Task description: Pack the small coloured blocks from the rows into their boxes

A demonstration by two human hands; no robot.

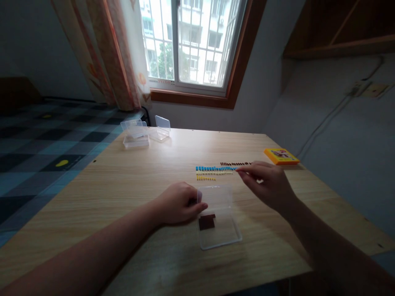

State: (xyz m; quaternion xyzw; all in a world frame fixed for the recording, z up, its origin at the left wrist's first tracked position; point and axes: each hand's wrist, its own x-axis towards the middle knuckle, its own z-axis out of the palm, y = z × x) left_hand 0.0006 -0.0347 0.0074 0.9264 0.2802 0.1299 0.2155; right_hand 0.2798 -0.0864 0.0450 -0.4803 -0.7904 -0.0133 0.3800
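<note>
Fingertips (241,170) of our right hand (269,184) are drawn together in a pinch at the right end of the blue row (215,168) of tiny pieces. We cannot tell whether a piece sits between them, as it would be too small to see. Just behind that row runs a dark brown row (236,163), and in front of it lie a pale row (217,173) and a short yellow row (206,179), all lined up on the wooden table (129,185). Our left hand (181,203) rests on the table with its fingers curled against the left edge of a clear box (220,236) and its thumb laid over the rim, gripping that edge. Inside the box, close to the thumb, lies a small clump of dark brown pieces (206,222). The box sits just in front of the rows, between our two hands. A yellow packet (281,156) lies beyond the right hand, and more clear boxes (136,137) stand at the table's far left corner.
</note>
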